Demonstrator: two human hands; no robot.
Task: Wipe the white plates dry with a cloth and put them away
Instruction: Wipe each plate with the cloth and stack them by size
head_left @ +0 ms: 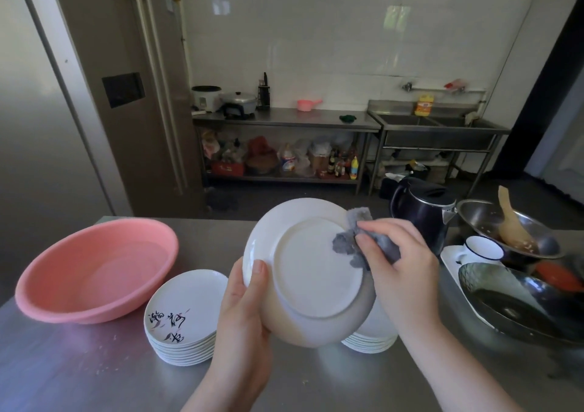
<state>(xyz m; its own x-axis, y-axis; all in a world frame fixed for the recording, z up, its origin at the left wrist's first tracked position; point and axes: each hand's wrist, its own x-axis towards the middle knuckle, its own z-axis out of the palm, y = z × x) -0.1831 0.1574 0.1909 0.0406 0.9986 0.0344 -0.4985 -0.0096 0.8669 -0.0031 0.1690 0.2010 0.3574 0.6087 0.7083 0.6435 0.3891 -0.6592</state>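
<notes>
Head view:
Plate: white plate point(316, 269), round, smooth glazed, I hold it tilted above the steel counter point(79, 373) w/ its underside facing me; raised foot ring shows as a clean circle.
L hand: my left hand point(243, 310) grips the plate's lower-left rim, thumb flat on the back, other fingers curled behind & hidden.
R hand: my right hand point(401, 263) is bunched round a grey cloth point(357, 241), fingers curled over it, pressing it on the plate's upper-right edge.
Cloth: soft, nubby, crumpled; part folds over the rim, part lies on the plate's back.
Stack L: printed plates point(183, 317), shallow, white w/ black brush script & small reddish marks, piled neatly on the counter just left of my left wrist.
Stack R: plain white plates point(373, 339), thin rims, piled on the counter under the held plate, mostly hidden by it.
Basin: pink plastic basin point(94, 269), wide, round, matte, sits at counter's left, near the printed stack; can't tell if it holds water.
Counter: brushed stainless, dull sheen, few specks.
R side: black kettle point(420, 212), glossy, beyond my right hand; steel bowl point(505, 231) w/ wooden spoon point(512, 222) leaning in it; white enamel mug point(483, 247) w/ dark rim; dark patterned dish point(512, 301) at the far-right edge.
Back wall: steel table point(284, 121) w/ rice cooker point(205, 97), lidded pot point(238, 102), pink scoop point(308, 103); lower shelf crammed w/ bottles & bags; steel sink point(439, 127) beside it w/ yellow bottle point(425, 105).
</notes>
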